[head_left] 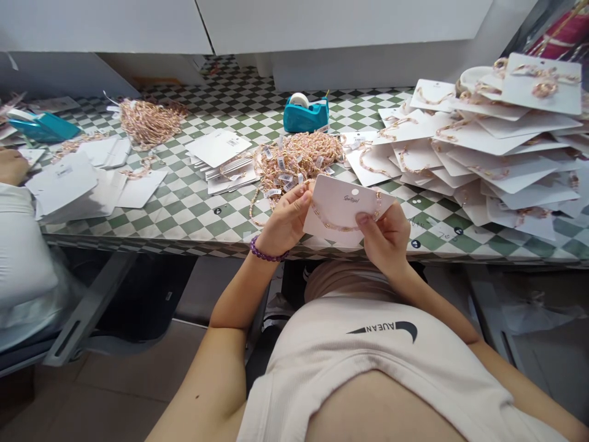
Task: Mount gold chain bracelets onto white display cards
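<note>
Over the table's front edge, a white display card (338,199) is held upright with a pink and gold beaded necklace (343,228) draped across its face. My right hand (386,233) grips the card's right side, its thumb pressed on the front over the beads. At the card's left edge, my left hand (292,215) pinches with thumb and forefinger near the necklace's end; what lies exactly between the fingertips is too small to make out. Just behind the hands lies a heap of tagged beaded necklaces (299,156).
Carded necklaces (510,144) are piled high at the right. A teal tape dispenser (306,113) stands behind the heap, and blank cards (218,147) are stacked to its left. Farther left are another necklace bundle (150,120), a second dispenser (46,126) and a co-worker's hand (13,166).
</note>
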Available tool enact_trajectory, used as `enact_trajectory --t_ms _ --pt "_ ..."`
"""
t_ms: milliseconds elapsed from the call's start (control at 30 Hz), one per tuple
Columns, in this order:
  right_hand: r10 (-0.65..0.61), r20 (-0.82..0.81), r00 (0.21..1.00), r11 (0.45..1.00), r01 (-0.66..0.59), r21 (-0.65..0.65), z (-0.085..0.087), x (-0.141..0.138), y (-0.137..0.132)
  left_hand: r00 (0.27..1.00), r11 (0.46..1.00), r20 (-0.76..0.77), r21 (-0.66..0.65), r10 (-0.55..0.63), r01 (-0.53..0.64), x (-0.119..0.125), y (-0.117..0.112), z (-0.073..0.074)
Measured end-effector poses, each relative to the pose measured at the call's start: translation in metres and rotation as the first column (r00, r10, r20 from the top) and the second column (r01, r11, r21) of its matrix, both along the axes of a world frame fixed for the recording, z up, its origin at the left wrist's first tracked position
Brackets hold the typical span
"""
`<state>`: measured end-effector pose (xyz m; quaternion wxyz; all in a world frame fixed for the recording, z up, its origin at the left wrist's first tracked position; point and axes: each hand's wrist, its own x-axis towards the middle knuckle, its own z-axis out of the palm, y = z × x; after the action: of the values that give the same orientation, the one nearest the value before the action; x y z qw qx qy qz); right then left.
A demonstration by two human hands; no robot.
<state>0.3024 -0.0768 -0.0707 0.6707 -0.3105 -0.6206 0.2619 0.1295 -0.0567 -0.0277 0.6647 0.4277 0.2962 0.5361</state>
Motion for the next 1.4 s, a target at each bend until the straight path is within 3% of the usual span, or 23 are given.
enact_trajectory --t_ms 167,367,533,767,867,967,1067,1200,1400 --pt "-0.06 -0.076 0.995 0.998 0.063 0.032 0.002 -0.004 -0.001 0.964 0.945 0.026 0.196 0.263 -0.263 0.009 -0.002 -0.008" --pt "-0.009 -0.124 0.992 1.0 0.012 0.025 0.002 -0.004 0.001 0.975 0.939 -0.002 0.27 0.224 -0.215 0.008 0.0 -0.014" --pt "-0.052 -0.138 0.989 0.999 0.049 -0.02 -0.002 -0.002 0.004 0.958 0.909 -0.11 0.359 0.264 -0.209 0.008 -0.003 -0.012" --pt "-0.021 -0.181 0.983 0.999 0.012 -0.052 -0.007 0.002 0.009 0.891 0.828 -0.258 0.526 0.373 -0.194 0.009 -0.006 -0.012" --pt "0.045 -0.18 0.983 0.996 -0.057 -0.063 -0.006 0.001 0.006 0.907 0.81 -0.249 0.567 0.339 -0.148 0.009 -0.005 -0.018" --pt "0.071 -0.191 0.979 0.995 -0.084 -0.056 -0.002 -0.002 0.002 0.932 0.813 -0.268 0.58 0.245 -0.047 0.01 -0.005 -0.021" --pt "0.068 -0.293 0.954 0.987 -0.107 -0.12 0.004 -0.004 0.001 0.912 0.846 -0.325 0.531 0.251 -0.043 0.01 -0.006 -0.023" --pt "0.14 -0.467 0.873 0.897 -0.311 -0.314 0.013 -0.005 0.006 0.945 0.916 -0.236 0.38 0.228 -0.127 0.008 -0.002 -0.028" --pt "0.058 -0.593 0.803 0.802 -0.391 -0.451 0.028 -0.001 0.01 0.962 0.934 -0.172 0.324 0.211 -0.147 0.01 0.0 -0.03"
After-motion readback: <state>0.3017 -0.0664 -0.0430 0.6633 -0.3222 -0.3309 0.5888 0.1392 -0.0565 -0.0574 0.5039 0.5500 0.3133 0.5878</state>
